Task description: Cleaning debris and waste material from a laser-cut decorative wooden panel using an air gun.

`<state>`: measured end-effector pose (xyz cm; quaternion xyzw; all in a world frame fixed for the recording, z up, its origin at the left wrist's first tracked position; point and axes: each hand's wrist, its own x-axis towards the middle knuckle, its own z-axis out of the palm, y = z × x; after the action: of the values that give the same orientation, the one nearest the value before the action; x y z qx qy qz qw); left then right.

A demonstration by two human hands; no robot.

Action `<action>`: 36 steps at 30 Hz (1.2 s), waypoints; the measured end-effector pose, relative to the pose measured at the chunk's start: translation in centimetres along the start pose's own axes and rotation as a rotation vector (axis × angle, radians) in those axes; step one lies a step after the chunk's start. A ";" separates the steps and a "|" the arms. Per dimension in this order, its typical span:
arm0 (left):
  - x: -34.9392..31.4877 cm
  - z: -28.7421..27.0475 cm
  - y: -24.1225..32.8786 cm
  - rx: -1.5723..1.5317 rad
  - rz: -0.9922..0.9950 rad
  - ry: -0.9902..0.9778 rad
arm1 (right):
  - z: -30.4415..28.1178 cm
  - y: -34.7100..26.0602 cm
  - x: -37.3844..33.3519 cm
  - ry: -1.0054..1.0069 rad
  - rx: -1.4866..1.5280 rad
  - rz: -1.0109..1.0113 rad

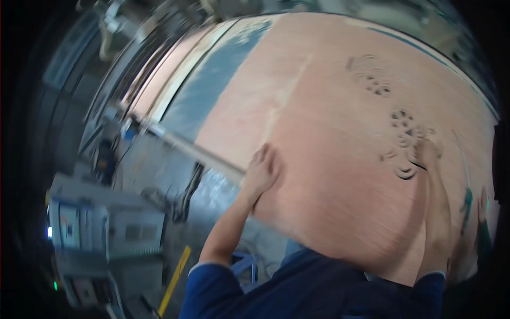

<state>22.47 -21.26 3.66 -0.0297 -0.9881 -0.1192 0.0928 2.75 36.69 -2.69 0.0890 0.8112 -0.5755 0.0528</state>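
Note:
A large pinkish sheet, which looks like wood veneer, lies across a wide table in front of me. My left hand rests on it beside the near left edge, fingers laid out on the surface. My right hand is farther right, low over the sheet and smeared by motion. Whether its fingers hold anything is hidden by the blur; a thin dark curved line shows just beside them. Several dark rounded marks or cuts cluster around and beyond that hand.
A blue-grey patch and pale strips border the sheet at far left. A metal rail runs along the near left edge. Grey machine cabinets stand on the floor at left, near a yellow floor line. Another person's hand shows at the right edge.

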 end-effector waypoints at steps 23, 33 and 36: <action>-1.5 -1.6 -0.2 -0.033 -0.036 0.003 | 1.6 -2.0 -6.8 0.341 -0.829 -0.247; -1.3 -0.9 -0.1 -0.042 0.002 0.049 | 1.6 -0.8 -7.6 0.498 -0.826 -0.444; -1.2 -0.9 -0.1 -0.044 0.000 0.050 | 1.7 -0.8 -7.5 0.520 -0.826 -0.467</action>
<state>23.83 -21.65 4.28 -0.0288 -0.9826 -0.1418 0.1169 9.94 34.24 -1.09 0.0176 0.9544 -0.1642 -0.2488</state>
